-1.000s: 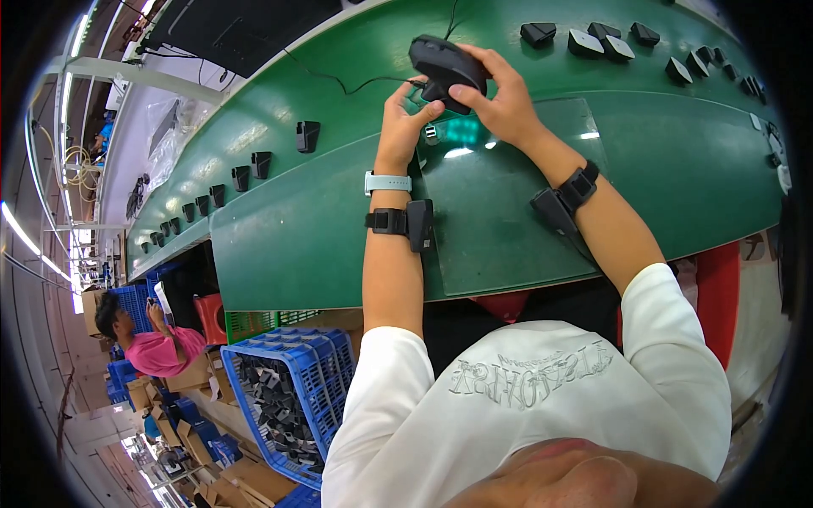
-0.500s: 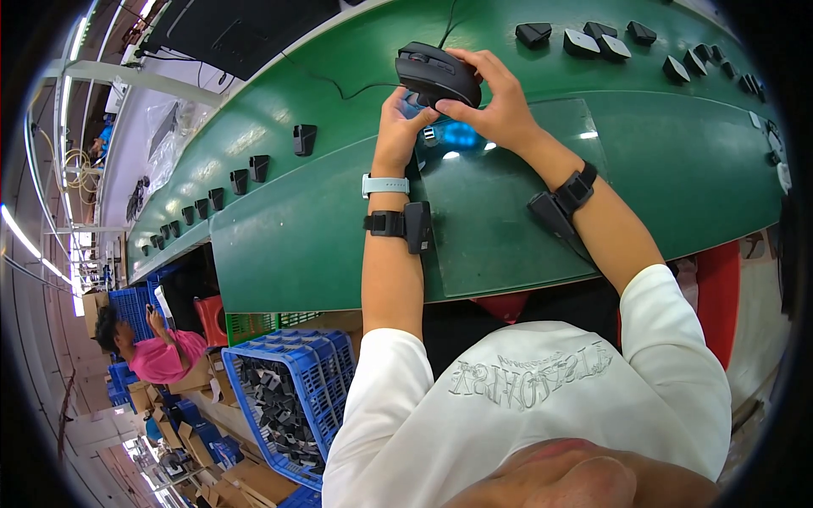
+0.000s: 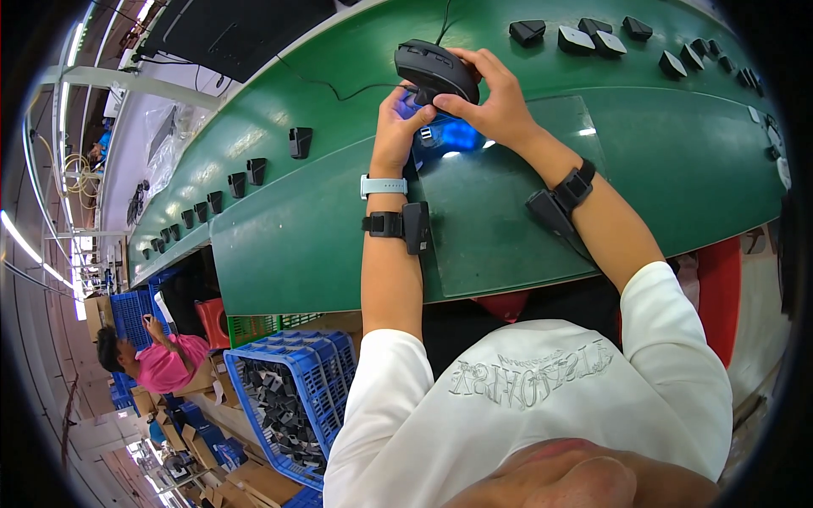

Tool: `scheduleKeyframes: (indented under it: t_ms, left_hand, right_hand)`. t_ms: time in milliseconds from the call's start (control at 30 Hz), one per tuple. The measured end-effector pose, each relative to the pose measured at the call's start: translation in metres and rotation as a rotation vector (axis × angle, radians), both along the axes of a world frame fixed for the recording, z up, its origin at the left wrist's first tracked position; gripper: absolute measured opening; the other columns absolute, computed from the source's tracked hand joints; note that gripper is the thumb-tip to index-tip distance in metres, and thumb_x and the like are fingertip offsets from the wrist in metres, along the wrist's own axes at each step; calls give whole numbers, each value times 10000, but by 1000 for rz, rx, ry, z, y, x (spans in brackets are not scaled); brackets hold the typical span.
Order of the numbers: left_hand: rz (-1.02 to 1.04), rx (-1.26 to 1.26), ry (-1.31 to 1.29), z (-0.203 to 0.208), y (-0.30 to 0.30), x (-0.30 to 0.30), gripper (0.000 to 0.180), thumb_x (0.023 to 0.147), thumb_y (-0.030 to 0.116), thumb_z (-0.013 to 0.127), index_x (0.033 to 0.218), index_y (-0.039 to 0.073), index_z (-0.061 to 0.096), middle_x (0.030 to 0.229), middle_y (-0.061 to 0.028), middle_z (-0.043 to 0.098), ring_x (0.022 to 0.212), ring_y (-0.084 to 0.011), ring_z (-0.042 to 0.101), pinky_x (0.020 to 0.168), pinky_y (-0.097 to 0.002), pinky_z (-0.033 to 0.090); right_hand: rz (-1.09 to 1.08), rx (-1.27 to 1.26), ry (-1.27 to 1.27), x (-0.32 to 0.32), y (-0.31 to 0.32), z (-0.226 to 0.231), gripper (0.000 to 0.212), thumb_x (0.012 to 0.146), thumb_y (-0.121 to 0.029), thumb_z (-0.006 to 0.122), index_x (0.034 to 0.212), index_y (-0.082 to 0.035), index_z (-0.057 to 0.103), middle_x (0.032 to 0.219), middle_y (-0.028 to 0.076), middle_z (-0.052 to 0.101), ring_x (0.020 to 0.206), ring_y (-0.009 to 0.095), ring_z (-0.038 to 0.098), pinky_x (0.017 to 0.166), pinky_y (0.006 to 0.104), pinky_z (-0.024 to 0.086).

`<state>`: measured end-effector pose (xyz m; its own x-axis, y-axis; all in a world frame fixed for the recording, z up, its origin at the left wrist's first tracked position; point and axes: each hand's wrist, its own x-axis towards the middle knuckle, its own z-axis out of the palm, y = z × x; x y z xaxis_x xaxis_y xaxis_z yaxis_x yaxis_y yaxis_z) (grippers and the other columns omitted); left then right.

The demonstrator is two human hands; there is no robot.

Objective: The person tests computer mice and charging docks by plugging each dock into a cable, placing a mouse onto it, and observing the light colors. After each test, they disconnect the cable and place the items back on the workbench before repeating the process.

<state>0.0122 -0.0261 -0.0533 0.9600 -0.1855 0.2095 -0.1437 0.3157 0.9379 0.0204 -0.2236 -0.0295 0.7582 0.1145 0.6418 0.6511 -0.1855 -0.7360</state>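
Note:
Above the far part of the green table, both my hands are raised around a black computer mouse [image 3: 436, 69]. My right hand [image 3: 500, 93] grips its right side, thumb on the near edge and fingers behind. My left hand [image 3: 397, 127] is closed at the mouse's lower left, its fingertips partly hidden beneath the body. Blue-violet light shows by those fingers. Just below, a device glowing blue [image 3: 457, 135] sits at the top of a clear sheet [image 3: 508, 212]. A thin black cable [image 3: 347, 95] runs left from near the mouse.
Black wedge-shaped parts [image 3: 300, 142] stand in a row at left; several more [image 3: 527, 33] lie at far right, some with white faces. A blue crate [image 3: 339, 372] of black parts is below the table's left edge. A person in pink [image 3: 174, 364] sits beyond it.
The mouse has tilted slightly in my hands, and the glow below has turned deeper blue. My arms have barely moved. The person in pink has lowered a hand a little.

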Motion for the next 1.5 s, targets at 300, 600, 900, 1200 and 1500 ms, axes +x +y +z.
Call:
scheduleKeyframes:
  t_ms: [300, 600, 900, 1200, 1500]
  left_hand:
    - [4, 118, 34, -3, 3, 2, 540, 840, 64, 791, 1319, -34, 562, 1248, -122, 664, 1136, -210, 633, 1025, -341, 472]
    - [99, -129, 124, -3, 0, 10, 345, 1010, 138, 614, 1305, -29, 548, 1280, -139, 648, 1125, -229, 646, 1010, -365, 494]
    - [105, -277, 98, -8, 8, 18, 399, 1094, 301, 472, 1271, -50, 535, 1132, -159, 658, 965, -290, 698, 832, -445, 593]
    - [131, -143, -37, -5, -4, 11, 501, 836, -26, 791, 1296, -25, 592, 1193, -121, 666, 968, -218, 699, 886, -343, 587]
    - [408, 469, -402, 4, -15, 10, 490, 705, 29, 839, 1164, -5, 673, 976, -54, 693, 966, -162, 673, 872, -302, 548]
  right_hand:
    - [-6, -41, -96, 0, 0, -1, 701, 728, -360, 895, 1321, -92, 632, 1036, 96, 599, 943, 247, 627, 846, 358, 537]
    - [53, -51, 86, 7, -9, 3, 545, 816, -219, 783, 1317, -64, 634, 1080, 77, 640, 1011, 213, 609, 946, 341, 479]
    - [505, -404, 253, -12, -41, 17, 570, 738, -161, 809, 1278, -83, 643, 1144, 104, 658, 1056, 248, 602, 937, 371, 477]
    - [781, -725, 142, -48, -97, 29, 646, 662, -216, 851, 1267, -87, 665, 1270, 100, 638, 1217, 326, 507, 1107, 423, 384]
    - [351, 14, 688, 38, 11, -15, 367, 927, -185, 739, 1244, -18, 657, 1002, 22, 684, 803, 100, 624, 690, 270, 511]
